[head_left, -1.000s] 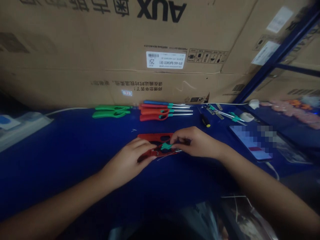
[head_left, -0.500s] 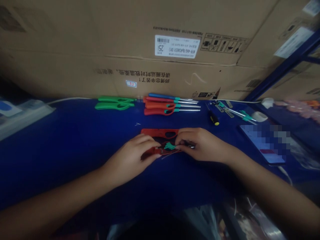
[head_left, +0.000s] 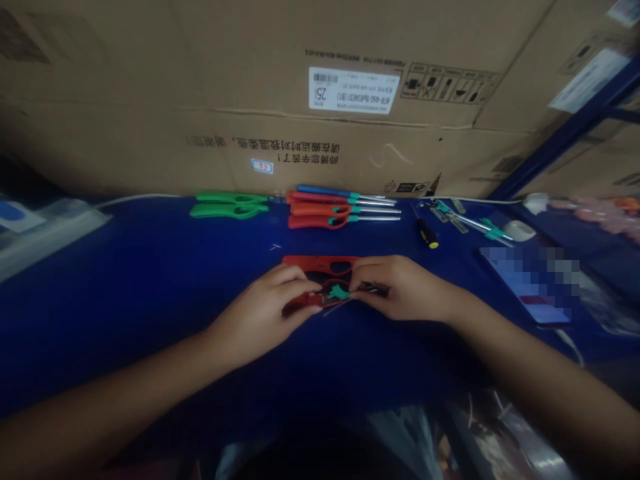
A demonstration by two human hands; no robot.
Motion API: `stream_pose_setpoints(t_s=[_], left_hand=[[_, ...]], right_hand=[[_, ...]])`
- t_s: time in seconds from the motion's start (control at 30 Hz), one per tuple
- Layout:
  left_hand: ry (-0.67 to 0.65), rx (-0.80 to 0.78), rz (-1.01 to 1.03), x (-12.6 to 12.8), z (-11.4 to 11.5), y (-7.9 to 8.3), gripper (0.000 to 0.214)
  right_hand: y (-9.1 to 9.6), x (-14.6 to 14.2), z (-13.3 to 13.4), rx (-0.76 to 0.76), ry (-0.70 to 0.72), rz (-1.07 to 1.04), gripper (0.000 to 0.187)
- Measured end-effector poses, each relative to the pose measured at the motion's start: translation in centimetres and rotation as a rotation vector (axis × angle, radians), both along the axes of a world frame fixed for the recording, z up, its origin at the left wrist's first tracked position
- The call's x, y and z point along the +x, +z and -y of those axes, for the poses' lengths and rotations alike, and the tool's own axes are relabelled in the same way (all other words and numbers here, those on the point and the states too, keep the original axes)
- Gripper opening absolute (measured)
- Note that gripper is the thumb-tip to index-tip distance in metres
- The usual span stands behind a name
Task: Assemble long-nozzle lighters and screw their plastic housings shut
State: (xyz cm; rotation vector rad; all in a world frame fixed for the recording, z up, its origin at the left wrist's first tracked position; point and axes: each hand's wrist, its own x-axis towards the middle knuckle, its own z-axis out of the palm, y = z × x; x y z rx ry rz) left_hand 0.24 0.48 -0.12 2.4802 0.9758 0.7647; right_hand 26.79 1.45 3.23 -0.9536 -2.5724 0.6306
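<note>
My left hand grips the near end of a red lighter shell half lying on the blue table. A small teal trigger piece sits in the open shell between my two hands. My right hand pinches the shell's right end, where a thin metal tube sticks out. A second red shell half lies flat just behind my fingers.
Behind lie two green lighter bodies, a row of red and blue long-nosed lighters, a black-handled screwdriver, loose teal and metal parts and a tape roll. A phone rests at right. Cardboard boxes wall the back.
The view has shifted slightly. Both hands stay on the red shell; my fingers have closed in a little around the teal piece.
</note>
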Motion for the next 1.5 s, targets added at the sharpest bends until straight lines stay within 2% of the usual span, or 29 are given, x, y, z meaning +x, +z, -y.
stream_pose_setpoints(t_s=[0.27, 0.47, 0.67, 0.93, 1.07, 1.17, 1.27, 1.5], left_hand=[[-0.014, -0.007, 0.001, 0.2, -0.1, 0.0, 0.019], [-0.012, -0.011, 0.001, 0.2, 0.0, 0.0, 0.021], [-0.034, -0.014, 0.015, 0.1, 0.1, -0.1, 0.02], [-0.031, 0.004, 0.01, 0.4, 0.1, -0.1, 0.02], [-0.039, 0.01, 0.006, 0.4, 0.2, 0.0, 0.019], [-0.033, 0.004, 0.011, 0.4, 0.2, 0.0, 0.019], [-0.017, -0.018, 0.013, 0.3, 0.2, 0.1, 0.019], [0.021, -0.079, 0.036, 0.3, 0.2, -0.1, 0.019]], right_hand=[[-0.2, 0.1, -0.2, 0.03, 0.022, 0.041, 0.009], [0.8, 0.3, 0.2, 0.064, 0.043, 0.149, 0.01], [1.1, -0.4, 1.1, 0.252, 0.038, 0.37, 0.012], [1.3, -0.6, 1.5, 0.394, 0.056, 0.51, 0.02], [1.0, -0.9, 1.5, 0.375, 0.085, 0.486, 0.018], [0.6, -1.0, 1.2, 0.314, 0.078, 0.421, 0.012], [0.0, -0.8, 0.7, 0.276, 0.088, 0.338, 0.013], [-0.8, -0.7, 0.4, 0.329, 0.156, 0.235, 0.016]])
